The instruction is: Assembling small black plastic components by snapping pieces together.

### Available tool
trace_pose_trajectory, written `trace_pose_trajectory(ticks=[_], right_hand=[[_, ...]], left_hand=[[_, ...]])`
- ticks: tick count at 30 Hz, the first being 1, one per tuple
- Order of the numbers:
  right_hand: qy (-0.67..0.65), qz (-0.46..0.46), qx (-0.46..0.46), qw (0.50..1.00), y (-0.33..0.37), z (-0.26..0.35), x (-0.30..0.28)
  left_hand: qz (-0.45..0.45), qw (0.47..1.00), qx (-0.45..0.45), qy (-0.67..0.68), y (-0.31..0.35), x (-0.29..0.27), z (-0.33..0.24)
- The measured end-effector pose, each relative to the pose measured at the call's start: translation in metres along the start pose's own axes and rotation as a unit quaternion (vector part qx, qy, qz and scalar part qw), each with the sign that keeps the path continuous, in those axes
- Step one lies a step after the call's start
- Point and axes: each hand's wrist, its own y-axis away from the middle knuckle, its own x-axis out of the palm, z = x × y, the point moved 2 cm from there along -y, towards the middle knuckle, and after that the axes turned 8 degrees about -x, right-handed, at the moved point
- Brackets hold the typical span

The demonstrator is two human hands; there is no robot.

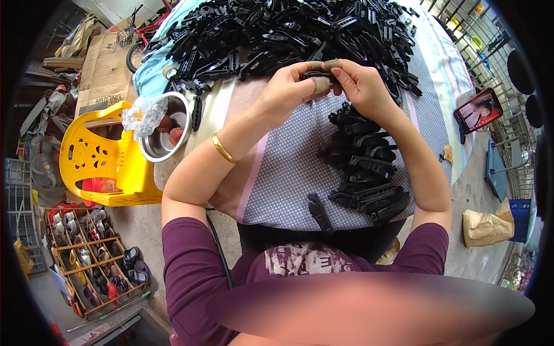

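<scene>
Both hands meet over the far part of the cloth-covered table, with wrappings on some of the fingertips. My left hand [289, 91] is closed, pinching a small black plastic piece [315, 74] that is mostly hidden by fingers. On its other end, the fingers of my right hand [363, 86] are pinched closed. Just beyond the hands spreads a big heap of black plastic clip-like parts [277, 34]. A stacked row of similar black parts [369, 164] runs toward me below my right hand. One loose black part [319, 212] lies by the near edge.
A metal bowl [183, 138] with reddish round fruit and a clear plastic bag [144, 117] rests by a yellow plastic chair [130, 167] at left. A phone [479, 111] stands at the table's right edge. A shoe rack [95, 259] is lower left.
</scene>
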Motion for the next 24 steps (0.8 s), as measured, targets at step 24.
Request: trace_pose_trajectory(ticks=[24], right_hand=[[-0.177,0.118,0.15,0.966,-0.014,-0.019,-0.023]], left_hand=[[0.105,0.824,0.341,-0.439,0.048,0.052,-0.013]])
